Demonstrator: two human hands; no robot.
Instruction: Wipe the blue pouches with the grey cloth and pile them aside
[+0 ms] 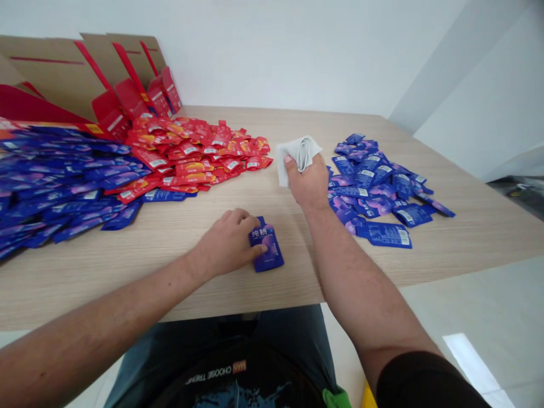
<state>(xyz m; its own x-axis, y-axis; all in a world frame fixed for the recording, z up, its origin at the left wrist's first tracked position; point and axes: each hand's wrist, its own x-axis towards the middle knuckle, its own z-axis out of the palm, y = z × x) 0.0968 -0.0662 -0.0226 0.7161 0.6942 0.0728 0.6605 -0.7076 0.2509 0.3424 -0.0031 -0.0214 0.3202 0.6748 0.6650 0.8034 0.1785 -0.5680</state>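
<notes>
My left hand (227, 242) lies on the table with its fingers and thumb closed around the edge of a blue sachet (268, 248), which stays flat on the wood. My right hand (306, 182) grips a folded white cloth (298, 156) against the tabletop. Just right of that hand lies a loose heap of blue sachets (374, 190). Farther left, a spread of red sachets (191, 153) overlaps a large mass of blue sachets (63, 184).
A light wood-grain table (127, 266) bears everything, its near edge running close to my lap. Open cardboard boxes with red flaps (63, 73) stand at the back left against a white wall (276, 51). Beyond the table's right edge lies a pale tiled floor (467, 317).
</notes>
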